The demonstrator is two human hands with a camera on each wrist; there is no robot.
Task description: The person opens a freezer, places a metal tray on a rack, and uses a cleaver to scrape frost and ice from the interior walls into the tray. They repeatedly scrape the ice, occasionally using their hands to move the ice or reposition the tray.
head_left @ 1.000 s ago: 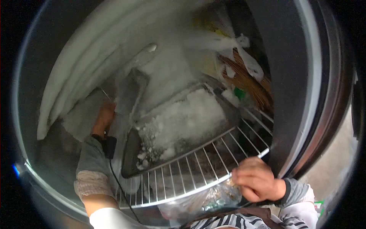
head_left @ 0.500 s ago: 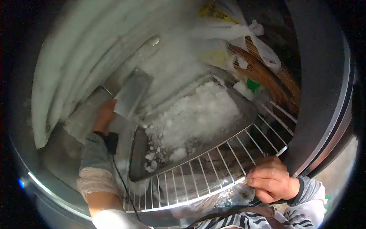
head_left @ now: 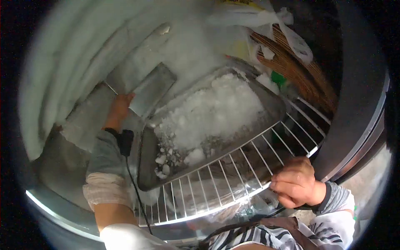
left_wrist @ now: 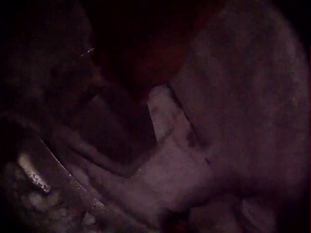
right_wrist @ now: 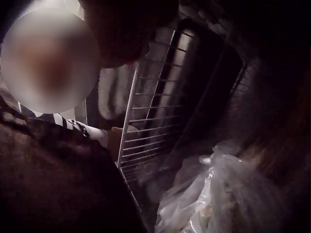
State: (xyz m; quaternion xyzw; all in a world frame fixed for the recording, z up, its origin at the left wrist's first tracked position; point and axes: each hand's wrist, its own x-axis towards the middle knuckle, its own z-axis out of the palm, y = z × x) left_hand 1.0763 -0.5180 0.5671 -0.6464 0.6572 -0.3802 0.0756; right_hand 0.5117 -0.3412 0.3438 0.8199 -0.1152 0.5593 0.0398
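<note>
In the head view my left hand (head_left: 119,109) reaches into a frosted freezer compartment. Its fingers hold a flat rectangular metal blade (head_left: 154,88) by the near end; the grip itself is partly hidden, and the left wrist view is very dark. Beside the blade lies a dark metal tray (head_left: 146,173) heaped with loose frost (head_left: 208,110) and small ice lumps. The tray rests on a white wire shelf (head_left: 225,203). At the shelf's front right, my right hand (head_left: 295,183) grips the front rail with curled fingers.
Thick frost (head_left: 62,71) coats the left wall. White plastic bags (head_left: 266,23) and a brown ribbed bundle (head_left: 298,68) sit at the back right. Below the shelf hangs a clear plastic bag (right_wrist: 209,194). A black cable (head_left: 137,191) runs from the left wrist.
My left hand and the metal blade have moved deeper and slightly right. The right hand stays on the shelf rail; the head view has shifted, so the back-right bags appear farther right.
</note>
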